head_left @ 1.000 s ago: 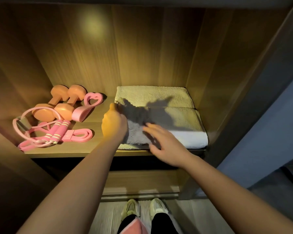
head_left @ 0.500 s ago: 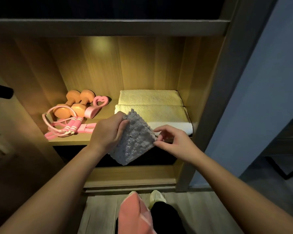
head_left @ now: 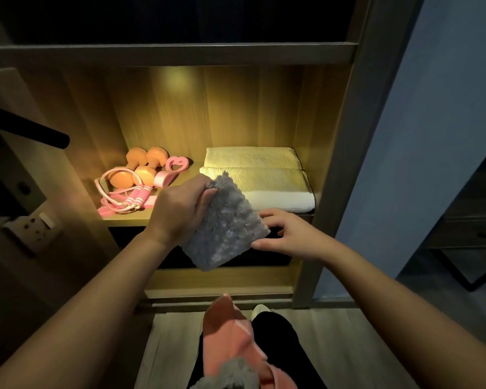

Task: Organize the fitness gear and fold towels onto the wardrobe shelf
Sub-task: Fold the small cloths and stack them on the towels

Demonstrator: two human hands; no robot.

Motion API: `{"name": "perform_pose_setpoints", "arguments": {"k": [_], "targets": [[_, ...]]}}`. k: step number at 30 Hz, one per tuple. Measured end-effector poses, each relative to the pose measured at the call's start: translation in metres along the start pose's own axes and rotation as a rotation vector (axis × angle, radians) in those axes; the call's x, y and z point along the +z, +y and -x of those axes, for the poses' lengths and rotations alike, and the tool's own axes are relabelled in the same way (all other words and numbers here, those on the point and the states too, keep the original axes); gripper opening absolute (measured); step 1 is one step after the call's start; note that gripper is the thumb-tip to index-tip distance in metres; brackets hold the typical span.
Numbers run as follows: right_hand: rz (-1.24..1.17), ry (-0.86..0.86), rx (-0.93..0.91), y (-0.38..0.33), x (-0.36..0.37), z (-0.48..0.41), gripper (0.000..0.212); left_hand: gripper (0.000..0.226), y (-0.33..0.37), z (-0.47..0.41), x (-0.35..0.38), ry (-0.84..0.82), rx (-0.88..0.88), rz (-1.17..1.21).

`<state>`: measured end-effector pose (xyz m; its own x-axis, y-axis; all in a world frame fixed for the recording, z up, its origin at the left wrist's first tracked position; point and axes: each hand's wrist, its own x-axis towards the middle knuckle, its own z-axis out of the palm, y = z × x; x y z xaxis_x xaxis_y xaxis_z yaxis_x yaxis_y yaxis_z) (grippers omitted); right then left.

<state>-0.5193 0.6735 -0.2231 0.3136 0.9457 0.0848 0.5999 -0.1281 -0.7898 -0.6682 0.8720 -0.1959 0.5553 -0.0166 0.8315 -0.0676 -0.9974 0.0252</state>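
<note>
A small fluffy grey towel (head_left: pixel 226 228) hangs in front of the lit wardrobe shelf (head_left: pixel 124 219). My left hand (head_left: pixel 180 209) grips its upper left corner. My right hand (head_left: pixel 284 234) touches its right edge, thumb below and fingers above the corner. On the shelf's right side lies a folded cream towel (head_left: pixel 256 172) with a white folded edge. On the left side lie two orange dumbbells (head_left: pixel 141 167), a pink heart-shaped grip trainer (head_left: pixel 172 169), a pink skipping rope (head_left: pixel 124 195) and a pink band.
A darker shelf board (head_left: pixel 171 53) runs above the lit compartment, and a dark opening sits below it. A wall socket (head_left: pixel 34 224) and a dark bar (head_left: pixel 26 127) are at the left. Pink and grey cloth (head_left: pixel 230 346) lies on my lap.
The grey towel was lifted off the cream towel and pulled out in front of the shelf. My view backed away from the wardrobe; both hands stayed on the towel.
</note>
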Motion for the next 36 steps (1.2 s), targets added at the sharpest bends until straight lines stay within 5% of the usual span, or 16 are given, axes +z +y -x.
{"name": "perform_pose_setpoints", "arguments": {"k": [4,10,16,21,26,36], "targets": [[-0.06,-0.01,0.041,-0.002,-0.006,0.004,0.007,0.055,-0.003,0.005,-0.007,0.009,-0.06,-0.064],[-0.101,-0.109,-0.023,-0.011,-0.004,-0.001,0.022,0.035,0.004,-0.005,-0.007,0.017,-0.042,-0.057],[-0.135,0.019,0.074,-0.008,-0.006,-0.001,0.031,0.032,0.003,-0.006,-0.001,-0.105,-0.36,0.008],[-0.927,0.349,0.348,0.003,0.018,0.004,0.048,0.036,0.001,-0.011,0.015,-0.054,-0.758,0.101],[-1.476,0.38,0.678,0.0,0.062,0.011,0.039,0.035,0.002,-0.019,0.029,0.032,-0.994,0.162],[-1.961,0.433,0.532,-0.026,0.086,0.0,0.036,0.033,0.008,-0.019,0.043,0.212,-1.022,0.253]]}}
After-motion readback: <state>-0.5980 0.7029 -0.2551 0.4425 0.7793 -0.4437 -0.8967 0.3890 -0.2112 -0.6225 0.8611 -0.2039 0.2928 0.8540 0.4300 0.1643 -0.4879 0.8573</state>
